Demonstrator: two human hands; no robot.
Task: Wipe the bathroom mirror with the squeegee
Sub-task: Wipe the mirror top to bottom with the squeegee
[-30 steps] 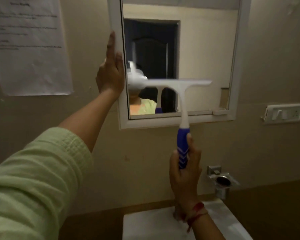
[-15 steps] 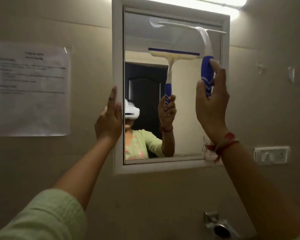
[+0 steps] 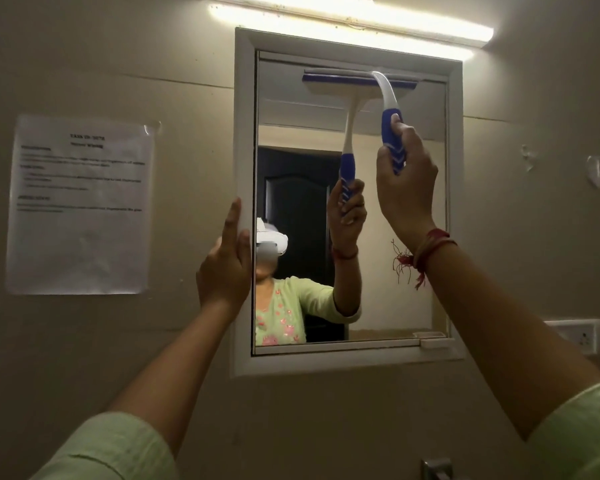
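A white-framed bathroom mirror [image 3: 388,299] hangs on the beige wall. My right hand [image 3: 404,188] grips the blue handle of a white squeegee [image 3: 388,98], whose blade lies against the glass near the mirror's top edge. Its reflection appears just left of it in the glass. My left hand [image 3: 224,268] rests on the left side of the mirror frame [image 3: 245,133], fingers straight along the edge.
A tube light [image 3: 354,22] glows above the mirror. A printed paper sheet [image 3: 80,202] is taped to the wall at left. A switch socket [image 3: 579,336] sits right of the mirror. A metal fitting [image 3: 437,469] shows at the bottom edge.
My right hand lifted the squeegee from the lower part of the mirror to its top edge. The view tilted upward. My left hand stayed on the frame.
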